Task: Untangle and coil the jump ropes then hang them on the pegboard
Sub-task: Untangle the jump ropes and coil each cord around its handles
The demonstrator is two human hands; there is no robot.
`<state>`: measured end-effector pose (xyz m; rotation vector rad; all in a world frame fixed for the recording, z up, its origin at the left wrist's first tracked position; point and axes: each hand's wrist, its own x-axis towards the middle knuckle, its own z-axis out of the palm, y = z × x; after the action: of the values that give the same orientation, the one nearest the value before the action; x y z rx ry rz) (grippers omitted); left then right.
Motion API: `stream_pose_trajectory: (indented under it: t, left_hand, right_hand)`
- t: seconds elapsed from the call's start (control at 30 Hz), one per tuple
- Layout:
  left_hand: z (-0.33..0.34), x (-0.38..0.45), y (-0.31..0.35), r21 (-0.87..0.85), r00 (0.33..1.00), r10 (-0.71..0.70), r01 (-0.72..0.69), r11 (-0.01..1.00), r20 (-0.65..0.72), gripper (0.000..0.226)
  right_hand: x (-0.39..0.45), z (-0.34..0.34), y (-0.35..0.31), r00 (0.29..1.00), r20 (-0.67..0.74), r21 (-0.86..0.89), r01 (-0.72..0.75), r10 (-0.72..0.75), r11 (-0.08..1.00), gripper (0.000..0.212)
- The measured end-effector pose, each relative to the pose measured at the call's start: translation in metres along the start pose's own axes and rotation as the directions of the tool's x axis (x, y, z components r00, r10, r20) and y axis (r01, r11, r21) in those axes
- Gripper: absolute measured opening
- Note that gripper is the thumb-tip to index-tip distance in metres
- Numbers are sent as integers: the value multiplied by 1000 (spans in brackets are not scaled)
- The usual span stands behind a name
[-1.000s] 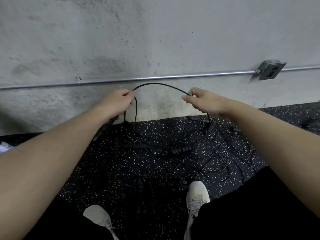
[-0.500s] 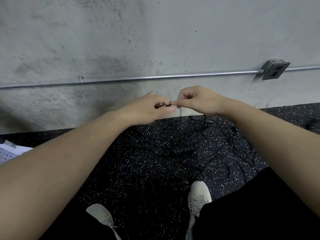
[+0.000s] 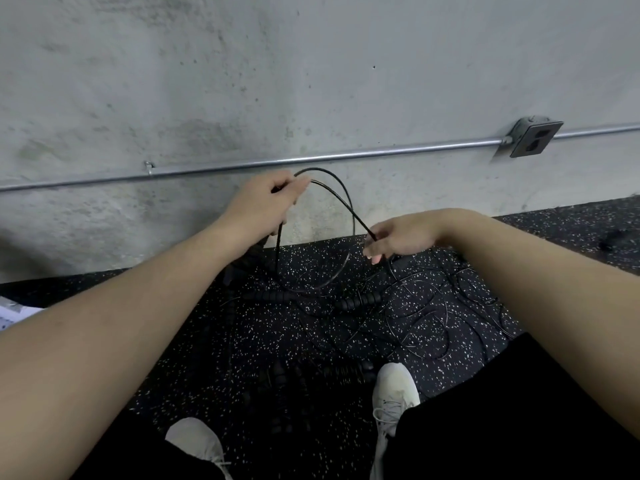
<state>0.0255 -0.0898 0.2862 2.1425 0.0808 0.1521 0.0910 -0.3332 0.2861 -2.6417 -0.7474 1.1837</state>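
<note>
Left hand (image 3: 265, 206) pinches coiled loops of jump rope (image 3: 341, 202) high by the wall; right hand (image 3: 398, 239), lower and rightward, grips the strand running down-right toward the tangle on the floor (image 3: 242, 341); next loop goes up-left

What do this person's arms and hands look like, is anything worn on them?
Both arms are bare right up to the frame edge: no sleeves, gloves, watch or rings show on the left hand or the right hand. Fingernails look short and plain.
</note>
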Motion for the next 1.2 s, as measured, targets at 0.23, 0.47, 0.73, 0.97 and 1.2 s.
stream_pose_trajectory:
  t: [0.23, 0.47, 0.73, 0.97, 1.2]
  left_hand:
    - [-15, 12, -25, 134, 974, -229, 227, 965, -5, 40]
    - [-11, 3, -29, 469, 933, -302, 182, 864, 194, 24]
    - [26, -5, 20, 269, 945, 50, -142, 953, 322, 30]
    - [28, -5, 26, 229, 969, 120, -169, 958, 216, 38]
    - [12, 9, 2, 220, 993, 111, -102, 970, -31, 36]
  right_hand:
    - [-2, -6, 8, 955, -291, 242, 124, -50, 962, 29]
    - [-8, -18, -2, 869, -492, 300, 223, -50, 927, 10]
    - [-1, -15, -13, 816, -556, 311, 382, -159, 870, 7]
    - [-6, -9, -4, 877, -441, 421, 389, -190, 820, 24]
    - [4, 1, 25, 993, -87, 257, 94, -74, 962, 21]
